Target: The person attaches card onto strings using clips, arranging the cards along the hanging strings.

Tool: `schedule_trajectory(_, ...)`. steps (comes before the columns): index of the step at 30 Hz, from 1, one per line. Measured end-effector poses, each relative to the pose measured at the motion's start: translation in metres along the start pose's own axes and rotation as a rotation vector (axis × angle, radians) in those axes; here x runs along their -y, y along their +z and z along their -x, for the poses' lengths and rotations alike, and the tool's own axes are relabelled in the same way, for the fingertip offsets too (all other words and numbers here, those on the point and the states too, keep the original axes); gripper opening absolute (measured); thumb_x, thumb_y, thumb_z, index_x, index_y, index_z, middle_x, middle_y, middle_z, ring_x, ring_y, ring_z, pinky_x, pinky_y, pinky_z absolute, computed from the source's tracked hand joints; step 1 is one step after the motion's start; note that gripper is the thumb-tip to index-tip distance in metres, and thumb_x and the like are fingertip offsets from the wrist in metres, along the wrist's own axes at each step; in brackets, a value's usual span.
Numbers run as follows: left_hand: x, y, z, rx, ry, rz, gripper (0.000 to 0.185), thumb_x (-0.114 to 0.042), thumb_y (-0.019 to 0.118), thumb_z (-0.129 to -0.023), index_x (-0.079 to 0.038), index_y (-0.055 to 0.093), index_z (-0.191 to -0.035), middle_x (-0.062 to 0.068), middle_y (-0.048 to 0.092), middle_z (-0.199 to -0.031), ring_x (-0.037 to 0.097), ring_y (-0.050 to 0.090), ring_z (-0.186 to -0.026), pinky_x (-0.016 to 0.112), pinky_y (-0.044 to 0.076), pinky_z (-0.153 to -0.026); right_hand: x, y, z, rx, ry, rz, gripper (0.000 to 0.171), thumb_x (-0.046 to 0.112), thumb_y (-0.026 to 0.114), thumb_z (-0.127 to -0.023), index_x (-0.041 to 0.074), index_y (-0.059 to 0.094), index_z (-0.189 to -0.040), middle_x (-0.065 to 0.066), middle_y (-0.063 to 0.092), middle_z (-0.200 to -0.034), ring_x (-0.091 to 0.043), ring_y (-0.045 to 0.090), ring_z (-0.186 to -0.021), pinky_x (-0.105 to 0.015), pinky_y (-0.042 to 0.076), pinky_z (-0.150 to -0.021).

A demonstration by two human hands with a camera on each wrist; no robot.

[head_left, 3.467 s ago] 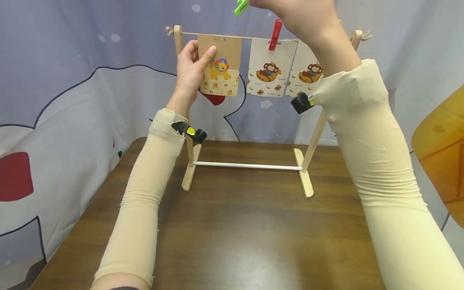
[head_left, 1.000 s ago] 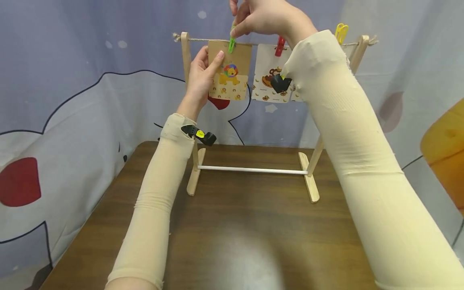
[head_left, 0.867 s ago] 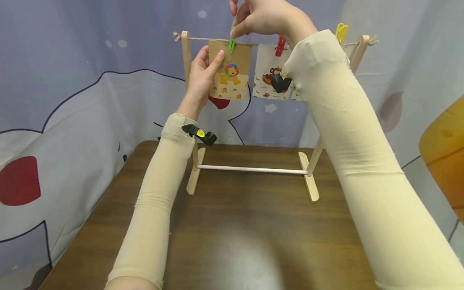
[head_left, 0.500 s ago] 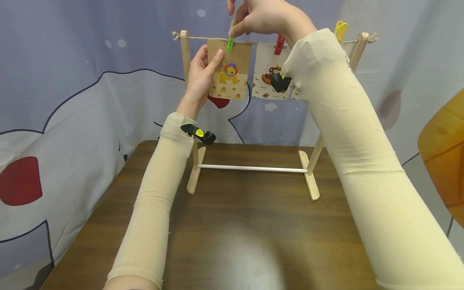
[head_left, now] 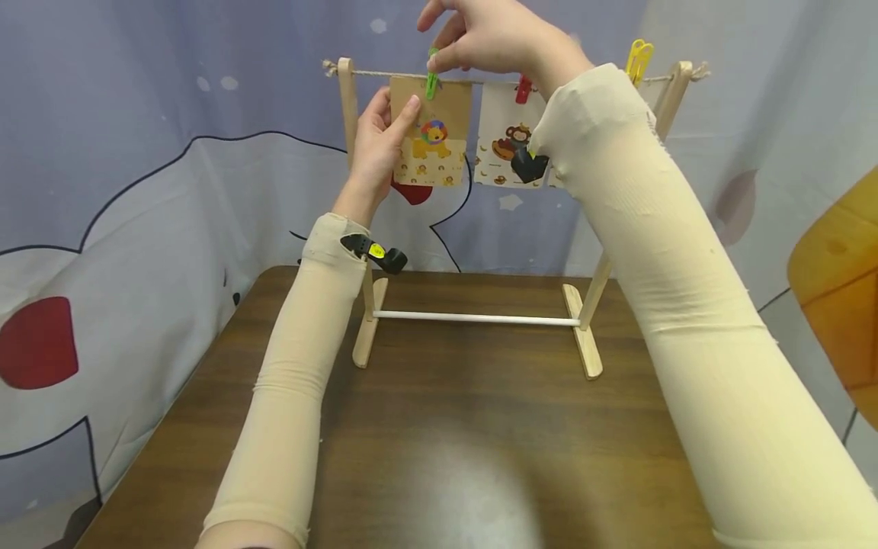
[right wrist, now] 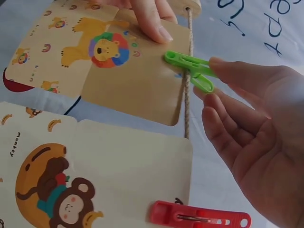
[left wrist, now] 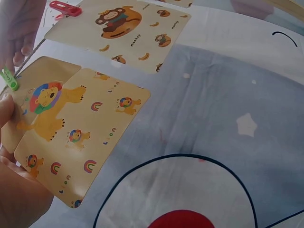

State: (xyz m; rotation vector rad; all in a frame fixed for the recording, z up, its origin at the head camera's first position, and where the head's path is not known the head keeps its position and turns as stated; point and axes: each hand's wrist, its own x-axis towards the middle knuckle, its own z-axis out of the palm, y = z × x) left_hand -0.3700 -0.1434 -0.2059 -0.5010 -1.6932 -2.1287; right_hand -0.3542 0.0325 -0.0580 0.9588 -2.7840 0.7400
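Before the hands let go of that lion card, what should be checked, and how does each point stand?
1. Green peg sits across the string and the lion card: ok.
2. Peg's bite is firm enough to hold alone: cannot tell.
3. Left hand holds the card steady: ok.
4. Right hand fingertips touch the peg's tail: ok.
5. Lion card clear of the monkey card: ok.
6. Wooden stand rests flat on the table: ok.

Place looking like staged tabletop recording booth, not lived-in room. Printed cartoon cloth backdrop (head_left: pixel 171 191) hanging behind and along left side, closing off small brown wooden table (head_left: pixel 439 457). Miniature wooden drying rack (head_left: pixel 473 316) standing at far edge, string carrying cartoon cards (head_left: pixel 430 133) and coloured pegs (head_left: pixel 638 61). Orange chair (head_left: pixel 833 290) showing at right. Black wrist cameras (head_left: pixel 377 254) sitting on sleeved forearms.
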Motion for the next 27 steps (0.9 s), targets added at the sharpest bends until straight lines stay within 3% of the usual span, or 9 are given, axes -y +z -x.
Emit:
schedule_trajectory(6, -0.001, -0.001, -0.002, -0.002, -0.006, -0.011, 0.018, -0.022, 0.067, -0.099, -0.014, 0.063, -0.115, 0.01, 0.071, -0.109, 0.025, 0.067, -0.1, 0.034, 0.05, -0.086, -0.003, 0.001, 0.0, 0.009, -0.013, 0.08, 0.056, 0.035, 0.062, -0.1, 0.021, 0.045, -0.152, -0.004, 0.052, -0.149, -0.015, 0.05, -0.134, -0.029, 0.036, -0.111)
schedule_trajectory(12, 0.004, -0.003, 0.0, 0.0, -0.013, -0.034, 0.02, -0.024, 0.068, -0.098, -0.013, 0.063, -0.115, 0.009, 0.072, -0.109, 0.024, 0.067, -0.097, 0.035, 0.05, -0.084, -0.006, 0.006, 0.008, -0.036, -0.057, 0.128, 0.056, 0.038, 0.057, -0.103, 0.019, 0.043, -0.153, -0.001, 0.046, -0.154, -0.012, 0.043, -0.14, -0.026, 0.033, -0.113)
schedule_trajectory(15, 0.008, -0.005, 0.002, -0.015, -0.016, -0.044, 0.019, -0.024, 0.069, -0.097, -0.013, 0.063, -0.112, 0.008, 0.071, -0.11, 0.022, 0.067, -0.098, 0.034, 0.049, -0.086, -0.007, 0.007, 0.015, -0.101, -0.087, 0.143, 0.054, 0.039, 0.055, -0.103, 0.019, 0.045, -0.152, 0.002, 0.046, -0.154, -0.011, 0.042, -0.139, -0.022, 0.033, -0.111)
schedule_trajectory(19, 0.013, -0.01, 0.006, -0.041, -0.015, -0.061, 0.017, -0.024, 0.071, -0.096, -0.012, 0.064, -0.108, 0.008, 0.07, -0.108, 0.021, 0.065, -0.1, 0.035, 0.049, -0.087, -0.016, 0.008, 0.027, -0.24, -0.133, 0.109, 0.046, 0.035, 0.055, -0.104, 0.019, 0.053, -0.147, 0.005, 0.051, -0.149, -0.01, 0.052, -0.13, -0.02, 0.039, -0.105)
schedule_trajectory(23, 0.023, -0.014, 0.016, -0.05, 0.002, -0.113, 0.021, -0.024, 0.07, -0.097, -0.012, 0.064, -0.112, 0.007, 0.068, -0.108, 0.02, 0.062, -0.1, 0.034, 0.049, -0.087, -0.034, 0.009, 0.052, -0.418, -0.215, 0.078, 0.034, 0.028, 0.057, -0.104, 0.014, 0.065, -0.133, 0.005, 0.063, -0.135, -0.008, 0.062, -0.111, -0.016, 0.044, -0.094)
schedule_trajectory(27, 0.034, -0.019, 0.034, -0.092, 0.013, -0.127, 0.026, -0.023, 0.068, -0.098, -0.008, 0.061, -0.118, 0.006, 0.065, -0.109, 0.019, 0.06, -0.097, 0.032, 0.049, -0.084, -0.047, 0.019, 0.086, -0.529, -0.331, 0.027, 0.023, 0.019, 0.062, -0.102, 0.008, 0.073, -0.119, 0.001, 0.072, -0.115, -0.006, 0.062, -0.095, -0.019, 0.044, -0.086)
